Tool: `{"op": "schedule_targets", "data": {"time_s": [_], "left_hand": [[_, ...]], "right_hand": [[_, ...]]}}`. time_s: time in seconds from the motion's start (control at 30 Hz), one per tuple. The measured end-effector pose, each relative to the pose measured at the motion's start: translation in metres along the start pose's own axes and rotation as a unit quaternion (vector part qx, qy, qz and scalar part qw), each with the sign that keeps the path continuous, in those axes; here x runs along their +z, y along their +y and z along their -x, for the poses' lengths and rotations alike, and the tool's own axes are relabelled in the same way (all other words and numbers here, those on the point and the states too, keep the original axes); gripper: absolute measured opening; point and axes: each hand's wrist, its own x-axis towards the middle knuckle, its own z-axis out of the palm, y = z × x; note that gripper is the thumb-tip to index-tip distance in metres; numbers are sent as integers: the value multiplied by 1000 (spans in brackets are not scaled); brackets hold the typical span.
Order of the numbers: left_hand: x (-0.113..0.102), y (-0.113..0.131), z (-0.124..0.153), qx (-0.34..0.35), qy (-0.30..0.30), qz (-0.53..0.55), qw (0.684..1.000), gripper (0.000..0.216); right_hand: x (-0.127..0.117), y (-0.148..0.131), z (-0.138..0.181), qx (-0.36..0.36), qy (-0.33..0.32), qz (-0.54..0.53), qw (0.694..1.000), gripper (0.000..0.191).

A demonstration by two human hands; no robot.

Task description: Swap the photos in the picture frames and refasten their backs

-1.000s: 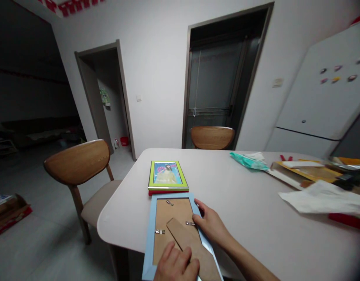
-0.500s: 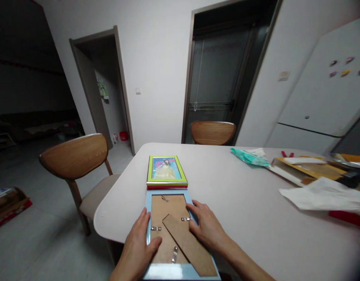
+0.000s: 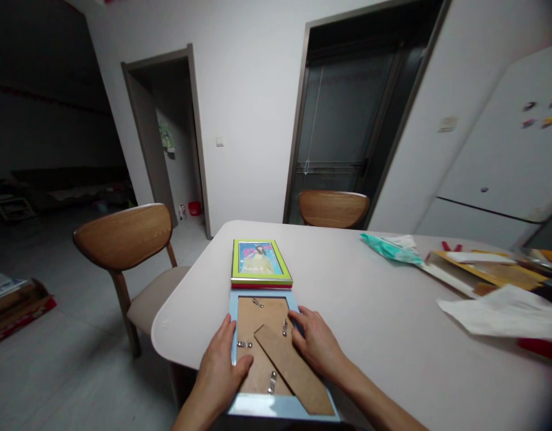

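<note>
A light blue picture frame (image 3: 258, 406) lies face down at the table's near edge, its brown backing board (image 3: 262, 314) showing. My left hand (image 3: 217, 366) grips its left side, thumb on the board and fingers along the rim. On the right side, my right hand (image 3: 320, 344) holds the rim, fingertips beside a metal turn clip (image 3: 284, 327) that points lengthwise. The left clip (image 3: 245, 345) lies crosswise over the rim; the top clip (image 3: 258, 303) is slanted and the bottom clip (image 3: 272, 383) stands nearly lengthwise. A brown stand leg (image 3: 294, 372) slants across the board.
Just beyond lies a green picture frame (image 3: 285, 270), stacked on something red. At the table's right are a teal wrapper (image 3: 393, 248), white paper (image 3: 505, 311) and yellow packaging (image 3: 505, 270). Wooden chairs stand at the left (image 3: 127, 236) and the far side (image 3: 333, 208).
The right clip has turned from crosswise to lengthwise beside my right fingers. My left hand keeps its place on the frame. The whole view has shifted slightly.
</note>
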Motion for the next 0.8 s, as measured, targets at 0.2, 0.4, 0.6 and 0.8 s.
{"op": "schedule_targets", "data": {"time_s": [0.2, 0.4, 0.6, 0.8], "left_hand": [[0, 3, -1, -12, 9, 1, 1000, 61], [3, -1, -1, 6, 26, 7, 1000, 57], [5, -4, -1, 17, 29, 0, 999, 56], [7, -4, -1, 17, 38, 4, 999, 54]], "right_hand": [[-2, -1, -7, -5, -2, 22, 1000, 32], [7, -29, -26, -57, 10, 33, 998, 36], [24, -45, -47, -58, -8, 27, 998, 33], [25, -40, -50, -55, -12, 24, 998, 34]]}}
